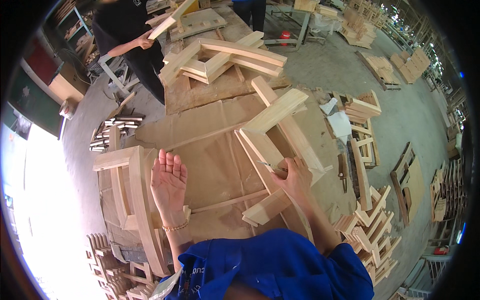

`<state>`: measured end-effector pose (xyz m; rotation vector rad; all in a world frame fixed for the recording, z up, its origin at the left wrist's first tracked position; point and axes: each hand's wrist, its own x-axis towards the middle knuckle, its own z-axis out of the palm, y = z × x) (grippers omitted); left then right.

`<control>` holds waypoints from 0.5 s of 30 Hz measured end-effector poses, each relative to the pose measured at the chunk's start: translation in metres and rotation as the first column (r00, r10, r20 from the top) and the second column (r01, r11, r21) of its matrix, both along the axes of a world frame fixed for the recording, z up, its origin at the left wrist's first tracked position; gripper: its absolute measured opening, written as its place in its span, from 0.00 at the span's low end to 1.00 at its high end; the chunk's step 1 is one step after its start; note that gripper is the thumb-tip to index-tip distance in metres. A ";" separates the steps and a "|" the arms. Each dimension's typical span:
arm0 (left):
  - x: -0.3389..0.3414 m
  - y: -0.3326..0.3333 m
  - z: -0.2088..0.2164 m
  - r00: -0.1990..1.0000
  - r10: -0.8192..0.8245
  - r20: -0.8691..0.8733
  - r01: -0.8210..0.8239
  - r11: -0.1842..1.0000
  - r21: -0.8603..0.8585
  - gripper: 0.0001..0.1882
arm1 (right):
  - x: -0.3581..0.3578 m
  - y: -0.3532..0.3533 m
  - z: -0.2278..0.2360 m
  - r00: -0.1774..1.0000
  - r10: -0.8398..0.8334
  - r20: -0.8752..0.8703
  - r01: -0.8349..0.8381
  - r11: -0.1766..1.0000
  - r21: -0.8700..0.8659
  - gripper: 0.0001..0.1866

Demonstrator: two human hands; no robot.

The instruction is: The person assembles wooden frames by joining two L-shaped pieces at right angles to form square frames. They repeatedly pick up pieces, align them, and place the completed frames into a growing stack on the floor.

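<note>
My left hand (pixel 169 187) is turned palm up over the cardboard-covered bench (pixel 215 175), fingers stretched out, with nothing in it. Just left of it a pale wooden frame (pixel 139 192) stands on the cardboard. My right hand (pixel 295 179) is closed around a slim pointed tool (pixel 270 165), whose thin tip points left; its exact kind is too small to tell. That hand is over a second angled wooden frame (pixel 261 145), made of mitred bars, on the right half of the bench. Whether the tool touches the wood, I cannot tell.
Beyond is a worktable (pixel 190 100) with more joined wooden frames (pixel 220 57). A person in dark clothes (pixel 122 30) holds a wooden piece at the far left. Stacked wooden parts (pixel 367 235) stand at the near right, others (pixel 107 270) at the near left.
</note>
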<state>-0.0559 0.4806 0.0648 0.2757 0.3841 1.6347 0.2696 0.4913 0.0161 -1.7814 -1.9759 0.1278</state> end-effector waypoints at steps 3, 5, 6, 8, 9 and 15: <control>-0.002 -0.001 -0.004 1.000 0.015 0.024 -0.014 0.999 -0.039 0.15 | -0.003 0.004 -0.006 0.999 0.030 0.020 -0.030 0.999 0.012 0.23; -0.002 -0.002 -0.005 0.998 0.031 0.046 -0.028 0.998 -0.054 0.15 | -0.003 0.013 -0.003 0.997 0.051 -0.049 -0.048 0.997 0.059 0.23; -0.002 -0.003 -0.005 0.998 0.056 0.025 -0.054 0.995 -0.082 0.14 | 0.001 0.017 0.001 0.991 0.049 -0.127 -0.039 0.996 0.077 0.21; 0.002 -0.002 -0.007 0.995 0.096 -0.008 -0.096 0.988 -0.124 0.13 | 0.013 0.035 0.008 0.952 0.061 -0.299 -0.039 0.996 0.079 0.18; 0.001 -0.002 -0.009 0.993 0.117 -0.017 -0.119 0.983 -0.141 0.12 | 0.020 0.048 0.010 0.915 0.078 -0.396 -0.060 0.997 0.058 0.16; -0.004 -0.005 -0.019 0.985 0.163 -0.062 -0.171 0.970 -0.171 0.12 | 0.009 0.143 0.036 0.533 -0.036 -0.845 -0.309 0.922 -0.234 0.19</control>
